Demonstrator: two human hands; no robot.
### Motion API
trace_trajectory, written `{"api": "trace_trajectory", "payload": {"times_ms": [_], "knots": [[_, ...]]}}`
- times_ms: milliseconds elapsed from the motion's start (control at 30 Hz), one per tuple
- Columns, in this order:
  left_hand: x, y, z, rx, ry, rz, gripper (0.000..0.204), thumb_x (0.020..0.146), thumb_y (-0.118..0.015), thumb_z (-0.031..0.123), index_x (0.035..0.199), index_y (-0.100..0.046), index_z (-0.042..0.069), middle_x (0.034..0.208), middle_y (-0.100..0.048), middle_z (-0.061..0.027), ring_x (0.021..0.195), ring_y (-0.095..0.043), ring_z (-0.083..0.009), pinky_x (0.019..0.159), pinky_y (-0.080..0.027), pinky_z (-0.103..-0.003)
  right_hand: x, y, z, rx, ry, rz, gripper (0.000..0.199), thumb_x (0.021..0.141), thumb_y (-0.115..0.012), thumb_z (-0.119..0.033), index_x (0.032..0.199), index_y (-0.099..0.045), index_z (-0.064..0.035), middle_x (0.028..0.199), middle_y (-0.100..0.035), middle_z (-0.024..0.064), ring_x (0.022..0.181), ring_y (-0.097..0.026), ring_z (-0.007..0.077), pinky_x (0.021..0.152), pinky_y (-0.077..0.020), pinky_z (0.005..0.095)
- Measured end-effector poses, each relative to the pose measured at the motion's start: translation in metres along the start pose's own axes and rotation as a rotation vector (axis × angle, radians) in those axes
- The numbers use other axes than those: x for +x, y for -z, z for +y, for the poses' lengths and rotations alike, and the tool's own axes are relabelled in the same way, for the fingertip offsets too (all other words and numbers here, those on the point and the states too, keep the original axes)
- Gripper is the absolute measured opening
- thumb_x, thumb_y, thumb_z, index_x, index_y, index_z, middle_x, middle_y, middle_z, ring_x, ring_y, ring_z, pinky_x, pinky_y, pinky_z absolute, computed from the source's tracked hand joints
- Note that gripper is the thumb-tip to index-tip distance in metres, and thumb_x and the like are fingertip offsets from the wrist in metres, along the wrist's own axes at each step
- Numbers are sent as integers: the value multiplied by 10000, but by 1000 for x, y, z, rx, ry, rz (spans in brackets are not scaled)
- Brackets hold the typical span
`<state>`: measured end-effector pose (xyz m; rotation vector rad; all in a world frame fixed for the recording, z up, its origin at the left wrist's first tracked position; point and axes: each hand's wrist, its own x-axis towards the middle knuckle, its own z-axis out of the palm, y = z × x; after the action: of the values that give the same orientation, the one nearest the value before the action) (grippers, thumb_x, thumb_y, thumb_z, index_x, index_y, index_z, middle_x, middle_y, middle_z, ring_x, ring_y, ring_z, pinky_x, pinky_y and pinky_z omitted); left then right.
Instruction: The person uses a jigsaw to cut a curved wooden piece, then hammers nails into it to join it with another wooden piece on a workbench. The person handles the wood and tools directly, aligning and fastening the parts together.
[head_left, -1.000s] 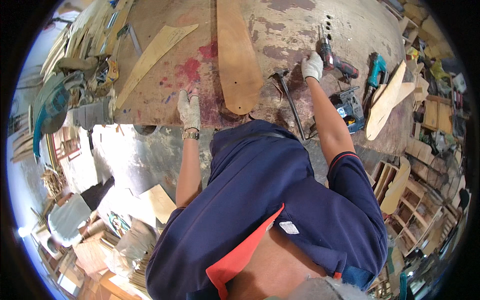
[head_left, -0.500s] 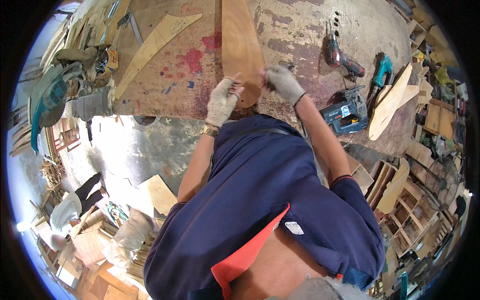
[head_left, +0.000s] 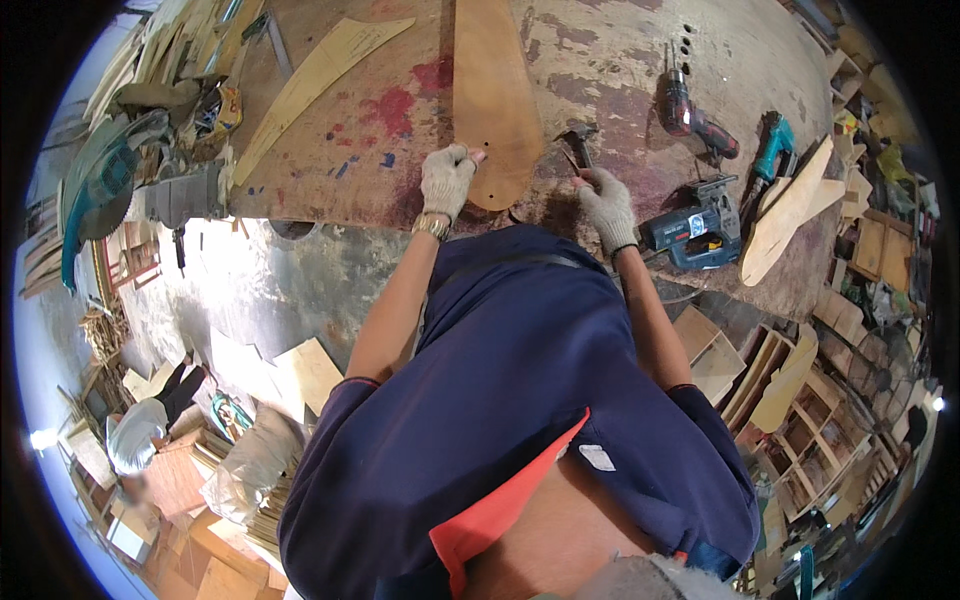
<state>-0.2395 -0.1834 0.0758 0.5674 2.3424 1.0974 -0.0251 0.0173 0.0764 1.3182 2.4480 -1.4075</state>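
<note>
Left hand (head_left: 447, 183) curls over a brown wooden board (head_left: 492, 80), right hand (head_left: 606, 206) at a dark hammer (head_left: 579, 133), grips unclear. Bare wooden bench (head_left: 610, 75) edges both.

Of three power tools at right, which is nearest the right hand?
The blue jigsaw; the drill and teal tool lie farther from the right hand.

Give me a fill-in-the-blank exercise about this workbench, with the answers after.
The long wooden board shows ____ small dark holes near its rounded end.
The left hand wears a knitted ____.
The right hand partly hides the handle of a ____.
The dark blue power tool is a ____.

two; glove; hammer; jigsaw
</note>
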Motion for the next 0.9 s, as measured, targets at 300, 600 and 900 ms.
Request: {"api": "trace_trajectory", "payload": {"times_ms": [300, 600, 900], "knots": [[33, -19, 1, 53, 88, 42, 208, 883, -774, 248, 925, -807, 46, 767, -749, -80, 670, -674, -161, 661, -531, -338, -24, 6, 30, -497, 23, 228, 441, 856, -757, -286, 1202, -583, -74, 1154, -597, 238, 1048, -630, 442, 845, -536, 539], [43, -13, -9, 171, -59, -24, 226, 867, -745, 266, 897, -804, 50, 811, -761, -96, 738, -702, -245, 720, -539, -389, -18, -15, 52, -453, 80, 250, 395, 857, -739, -168, 1193, -559, -65, 1109, -634, 220, 1008, -651, 442, 816, -536, 527], [67, -3, -8, 84, 159, -233, 216, 768, -807, 276, 862, -826, 83, 804, -761, -133, 807, -733, -282, 767, -559, -421, -17, -8, 44, -443, -51, 139, 383, 873, -705, -126, 1209, -536, -53, 1057, -690, 220, 929, -693, 444, 761, -537, 546]]}}
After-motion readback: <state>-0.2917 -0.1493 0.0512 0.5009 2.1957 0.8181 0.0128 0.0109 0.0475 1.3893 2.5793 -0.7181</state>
